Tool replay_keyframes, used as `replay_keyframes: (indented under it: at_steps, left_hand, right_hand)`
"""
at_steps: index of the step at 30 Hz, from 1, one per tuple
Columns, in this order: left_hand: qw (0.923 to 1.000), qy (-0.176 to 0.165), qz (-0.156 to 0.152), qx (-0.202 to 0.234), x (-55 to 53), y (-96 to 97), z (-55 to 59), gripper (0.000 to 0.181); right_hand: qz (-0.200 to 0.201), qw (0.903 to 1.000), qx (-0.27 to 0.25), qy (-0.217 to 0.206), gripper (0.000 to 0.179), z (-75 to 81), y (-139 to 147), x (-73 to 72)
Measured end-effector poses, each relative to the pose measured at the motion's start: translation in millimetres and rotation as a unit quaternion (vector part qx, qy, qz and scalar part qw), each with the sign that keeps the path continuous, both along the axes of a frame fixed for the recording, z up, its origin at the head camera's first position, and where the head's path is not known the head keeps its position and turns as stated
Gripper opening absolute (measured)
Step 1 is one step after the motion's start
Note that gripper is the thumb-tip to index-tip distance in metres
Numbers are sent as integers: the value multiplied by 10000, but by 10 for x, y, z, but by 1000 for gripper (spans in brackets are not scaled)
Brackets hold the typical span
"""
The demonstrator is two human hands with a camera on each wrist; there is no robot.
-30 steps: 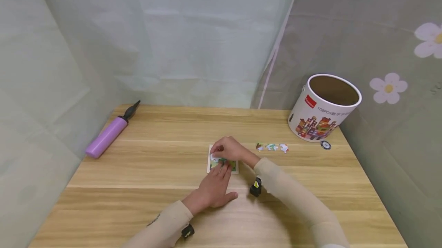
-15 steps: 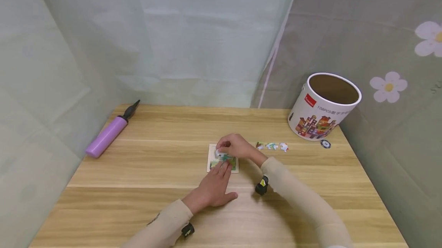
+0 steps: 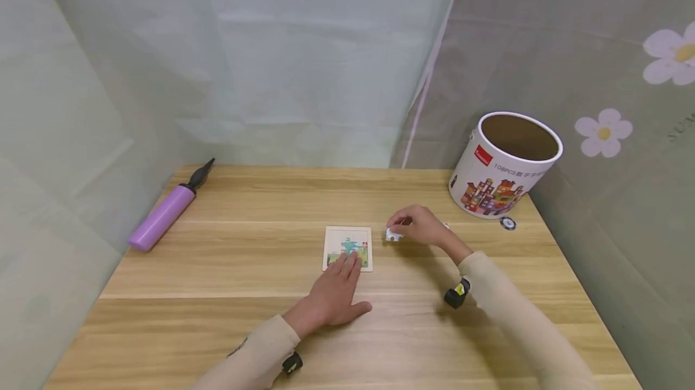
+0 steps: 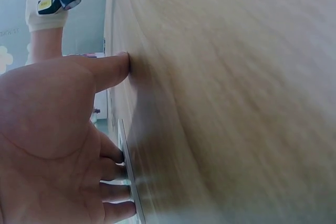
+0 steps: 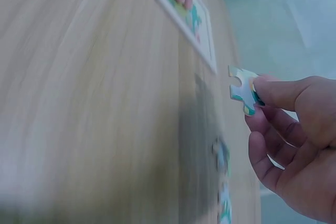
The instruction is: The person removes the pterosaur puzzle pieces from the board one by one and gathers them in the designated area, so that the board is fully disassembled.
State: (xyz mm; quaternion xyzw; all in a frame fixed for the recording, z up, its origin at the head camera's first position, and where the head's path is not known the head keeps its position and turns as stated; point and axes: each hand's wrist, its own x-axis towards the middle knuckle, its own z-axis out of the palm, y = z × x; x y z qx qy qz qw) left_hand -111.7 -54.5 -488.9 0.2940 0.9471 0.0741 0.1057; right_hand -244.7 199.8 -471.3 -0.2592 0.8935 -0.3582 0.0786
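Note:
In the head view, a small square puzzle tray [image 3: 333, 232] lies flat on the table. Joined pieces with a green figure [image 3: 349, 246] fill its lower and middle part; its upper left shows bare board. My left hand [image 3: 333, 296] rests its straight fingertips on the pieces at the tray's lower edge, thumb spread out to the right. Just right of the tray, my right hand [image 3: 420, 225] pinches a pale puzzle piece [image 5: 242, 88] between thumb and fingers, above the table in the right wrist view. Loose puzzle pieces [image 5: 224, 203] lie below that hand, mostly hidden by it in the head view.
A large white printed bucket [image 3: 502, 166] stands at the back right, with a dark round chip [image 3: 508, 223] by its base. At the far left lies a purple hand pump [image 3: 165, 216]. Fabric walls enclose the table's back and sides.
My right hand has lifted off the tray and moved right, a puzzle piece in its fingers, now covering most of the loose row. The left hand has stayed on the tray.

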Motion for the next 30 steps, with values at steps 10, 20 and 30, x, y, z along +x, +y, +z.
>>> replay_keyframes:
  at_steps: [10,20,30]
  left_hand:
    - [10000,63,-11,-25,1,-8,-13,90]
    - [10000,45,-16,-9,3,-12,-29,90]
    - [10000,44,-2,27,-1,-12,-31,90]
  right_hand:
    - [-186,9996,198,-103,7,-91,290,74]
    - [-140,9992,363,-24,6,-189,367,107]
    - [-81,9990,354,250,6,-170,336,86]
